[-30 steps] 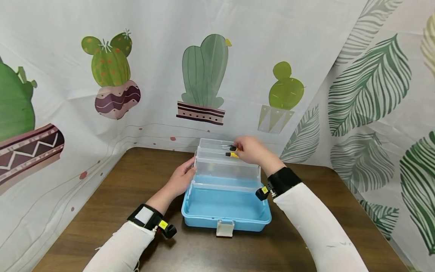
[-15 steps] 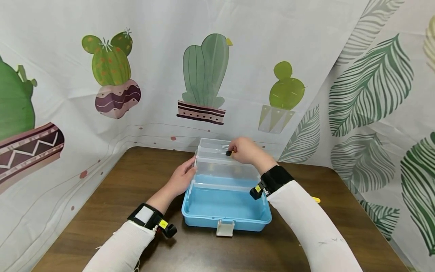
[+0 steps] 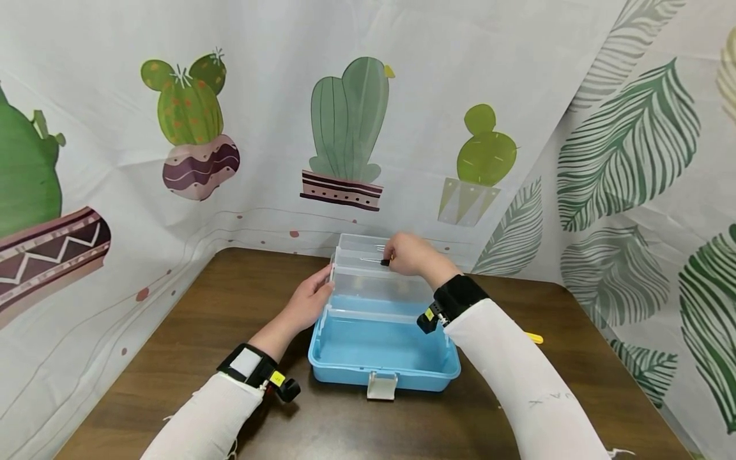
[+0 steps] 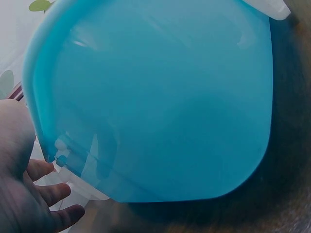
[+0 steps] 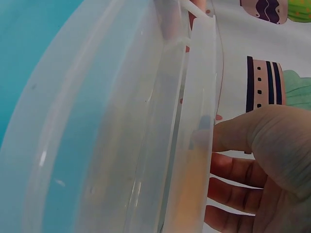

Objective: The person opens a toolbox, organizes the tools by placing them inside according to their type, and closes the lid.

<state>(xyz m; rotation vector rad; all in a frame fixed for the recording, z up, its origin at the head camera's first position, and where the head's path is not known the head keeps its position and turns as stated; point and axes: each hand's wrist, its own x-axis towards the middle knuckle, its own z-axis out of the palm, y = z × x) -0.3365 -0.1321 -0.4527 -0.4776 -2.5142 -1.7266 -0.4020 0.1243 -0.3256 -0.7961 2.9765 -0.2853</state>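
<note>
A light-blue toolbox [image 3: 385,345] stands lidded back, its translucent trays [image 3: 386,283] stepped up behind the bin. Over the top tray, my right hand [image 3: 416,255] curls its fingers round a screwdriver [image 3: 386,262]; the black collar and thin shaft show left of the fingertips, the handle mostly hidden. Through the cloudy tray wall in the right wrist view, a yellow handle [image 5: 192,189] shows beside the thumb. A second thin shaft lies just behind. My left hand [image 3: 307,299] rests along the trays' left side; its fingers [image 4: 53,193] are spread and fairly straight at the edge.
On the brown table [image 3: 230,319], a yellow piece [image 3: 535,338] pokes out beyond the right sleeve, mostly hidden by it. A grey-white latch [image 3: 381,386] hangs at the box front. Close behind the trays hangs a cactus-printed cloth [image 3: 259,160].
My right hand has moved left and slightly down into the top tray with the screwdriver. The yellow piece on the table has come out from behind the right arm. The left hand stays put.
</note>
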